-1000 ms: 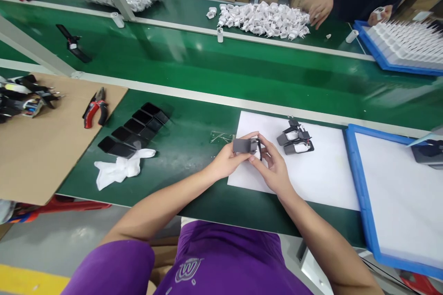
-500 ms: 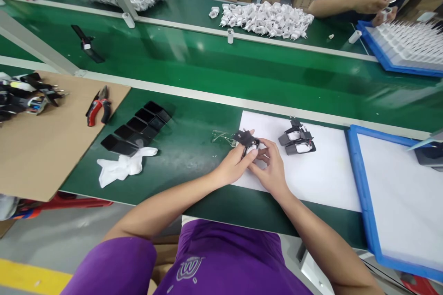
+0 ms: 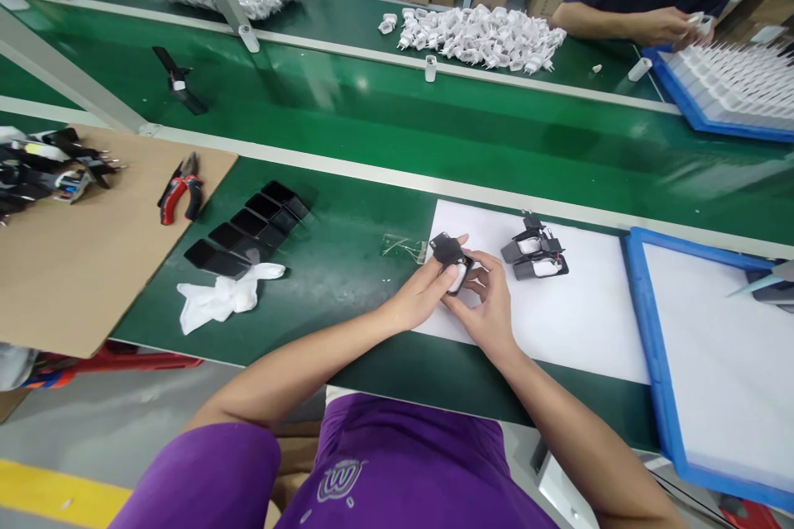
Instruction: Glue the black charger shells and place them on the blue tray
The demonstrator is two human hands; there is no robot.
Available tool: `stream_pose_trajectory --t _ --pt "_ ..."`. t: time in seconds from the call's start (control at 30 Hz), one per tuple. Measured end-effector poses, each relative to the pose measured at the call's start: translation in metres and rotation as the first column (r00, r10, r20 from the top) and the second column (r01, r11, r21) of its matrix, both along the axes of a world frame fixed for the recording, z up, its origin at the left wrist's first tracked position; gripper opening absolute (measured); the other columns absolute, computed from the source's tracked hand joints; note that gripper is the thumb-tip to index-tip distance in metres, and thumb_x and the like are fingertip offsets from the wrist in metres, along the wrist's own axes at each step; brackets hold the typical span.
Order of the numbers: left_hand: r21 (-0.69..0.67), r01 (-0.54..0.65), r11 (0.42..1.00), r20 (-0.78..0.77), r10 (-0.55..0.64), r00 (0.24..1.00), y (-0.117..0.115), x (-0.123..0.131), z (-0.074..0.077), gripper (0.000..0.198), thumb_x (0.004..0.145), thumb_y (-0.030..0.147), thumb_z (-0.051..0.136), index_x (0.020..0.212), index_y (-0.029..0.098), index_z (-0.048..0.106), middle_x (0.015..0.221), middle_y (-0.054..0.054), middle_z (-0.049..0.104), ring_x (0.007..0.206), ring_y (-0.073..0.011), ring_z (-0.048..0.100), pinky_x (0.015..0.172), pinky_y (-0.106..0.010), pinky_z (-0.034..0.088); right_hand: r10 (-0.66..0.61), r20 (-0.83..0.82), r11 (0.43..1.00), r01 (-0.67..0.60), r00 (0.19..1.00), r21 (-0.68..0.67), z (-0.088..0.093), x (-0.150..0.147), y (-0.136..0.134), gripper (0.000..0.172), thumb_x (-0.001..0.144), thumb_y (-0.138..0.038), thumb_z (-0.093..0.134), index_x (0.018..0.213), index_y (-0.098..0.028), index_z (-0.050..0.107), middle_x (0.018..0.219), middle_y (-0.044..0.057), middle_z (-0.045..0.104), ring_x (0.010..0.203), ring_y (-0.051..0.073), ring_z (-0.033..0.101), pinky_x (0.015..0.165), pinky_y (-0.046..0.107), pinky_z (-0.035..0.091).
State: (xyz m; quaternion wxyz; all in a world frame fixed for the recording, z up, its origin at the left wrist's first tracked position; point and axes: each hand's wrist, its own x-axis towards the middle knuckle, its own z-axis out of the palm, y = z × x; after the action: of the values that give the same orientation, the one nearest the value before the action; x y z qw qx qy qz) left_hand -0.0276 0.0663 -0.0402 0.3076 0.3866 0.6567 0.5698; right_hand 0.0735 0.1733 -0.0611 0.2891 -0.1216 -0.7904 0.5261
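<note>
Over the left edge of a white sheet (image 3: 583,322), both hands hold one black power adapter (image 3: 460,274), its housing showing a white part inside and a black plug cap (image 3: 447,248) flipped open at the top. My left hand (image 3: 420,295) pinches it from the left, with the thumb on the white part. My right hand (image 3: 490,302) grips the housing from the right with curled fingers; its lower end is partly hidden. Just right lie two similar open black adapters (image 3: 537,254). Left of my hands is a small clear bag (image 3: 400,248) with thin pieces.
Several empty black housings (image 3: 229,244) and a white glove (image 3: 217,303) lie at left, near red-handled pliers (image 3: 179,188) on cardboard. A blue-rimmed tray (image 3: 651,347) stands right. Beyond the green belt (image 3: 347,116), a co-worker's hands (image 3: 676,26) handle white parts beside a pile (image 3: 484,37).
The held adapter has turned slightly, showing more of its white inside. Items on the green belt have shifted right. The co-worker's hands have lowered, and another person's hand has appeared at the upper left.
</note>
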Motion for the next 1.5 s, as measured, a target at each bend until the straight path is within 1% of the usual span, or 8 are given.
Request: stream_pose_trajectory --t 0.23,0.5,0.67,0.77,0.87,1.07,1.23,1.5 --pt "0.164 0.003 0.986 0.090 -0.018 0.996 0.000 0.003 0.002 0.053 0.092 0.044 0.051 0.141 0.024 0.045 0.149 -0.007 0.044 0.136 -0.0276 0.040 0.116 -0.040 0.028 -0.004 -0.089 0.999 0.008 0.996 0.046 -0.003 0.001 -0.003 0.062 0.072 -0.020 0.074 0.125 -0.027 0.043 0.125 0.011 0.044 0.117 0.025 0.051 0.078 0.037 0.058" --pt "0.180 0.082 0.980 0.155 -0.111 0.982 -0.001 -0.002 0.003 0.069 0.085 0.060 0.054 0.142 0.023 0.044 0.150 -0.011 0.041 0.139 -0.0333 0.035 0.114 -0.045 0.030 -0.036 -0.102 0.995 0.046 0.994 0.093 -0.002 0.001 0.001 0.058 0.075 -0.026 0.073 0.126 -0.025 0.045 0.121 0.011 0.048 0.105 0.024 0.055 0.076 0.038 0.055" --pt "0.013 -0.100 0.995 0.182 0.096 0.979 -0.001 0.005 0.003 0.065 0.076 0.046 0.072 0.132 0.020 0.053 0.139 -0.012 0.053 0.124 -0.0320 0.050 0.102 -0.041 0.042 -0.101 -0.094 0.967 0.120 0.990 0.224 0.004 0.001 0.003 0.058 0.080 -0.026 0.068 0.132 -0.025 0.044 0.119 0.012 0.047 0.109 0.026 0.051 0.075 0.040 0.055" --pt "0.036 -0.265 0.964 0.447 0.221 0.867 0.001 0.001 0.009 0.046 0.082 0.044 0.064 0.120 0.018 0.061 0.121 -0.010 0.064 0.106 -0.0250 0.061 0.088 -0.033 0.049 0.010 -0.156 0.973 0.027 0.988 0.231 0.008 0.004 0.000 0.063 0.082 -0.021 0.064 0.139 -0.029 0.038 0.126 0.012 0.045 0.103 0.023 0.056 0.077 0.041 0.057" --pt "0.075 -0.276 0.958 0.749 0.128 0.650 0.002 -0.009 0.019 0.044 0.087 0.048 0.053 0.112 0.012 0.064 0.090 -0.010 0.071 0.075 -0.0196 0.066 0.067 -0.029 0.051 0.116 -0.256 0.980 -0.068 0.960 0.189 0.009 0.008 -0.001 0.064 0.085 -0.015 0.058 0.141 -0.034 0.033 0.132 0.012 0.041 0.090 0.018 0.061 0.076 0.042 0.059" --pt "0.131 -0.286 0.949 0.903 0.005 0.429 -0.001 -0.018 0.030 0.046 0.092 0.044 0.042 0.101 0.008 0.067 0.060 -0.004 0.061 0.051 -0.0126 0.056 0.050 -0.022 0.043 0.055 -0.291 0.991 -0.016 0.955 0.134 0.008 0.010 0.002 0.057 0.086 -0.010 0.055 0.136 -0.034 0.043 0.125 0.010 0.045 0.092 0.019 0.059 0.070 0.040 0.060" --pt "0.135 -0.296 0.946 0.893 0.013 0.449 -0.002 -0.015 0.033 0.044 0.089 0.045 0.047 0.099 0.007 0.068 0.053 -0.001 0.055 0.044 -0.0107 0.049 0.045 -0.021 0.036 0.094 -0.277 0.984 -0.047 0.956 0.171 0.011 0.011 0.000 0.055 0.086 -0.007 0.055 0.134 -0.032 0.047 0.121 0.010 0.049 0.088 0.017 0.060 0.070 0.040 0.059" --pt "0.284 -0.165 0.944 0.851 -0.169 0.498 -0.003 -0.013 0.028 0.049 0.090 0.043 0.041 0.095 0.004 0.069 0.044 0.001 0.046 0.037 -0.0091 0.040 0.043 -0.021 0.030 0.125 -0.226 0.965 -0.065 0.966 0.254 0.009 0.013 -0.001 0.039 0.092 -0.009 0.044 0.124 -0.028 0.058 0.117 0.009 0.055 0.103 0.022 0.060 0.076 0.041 0.059"
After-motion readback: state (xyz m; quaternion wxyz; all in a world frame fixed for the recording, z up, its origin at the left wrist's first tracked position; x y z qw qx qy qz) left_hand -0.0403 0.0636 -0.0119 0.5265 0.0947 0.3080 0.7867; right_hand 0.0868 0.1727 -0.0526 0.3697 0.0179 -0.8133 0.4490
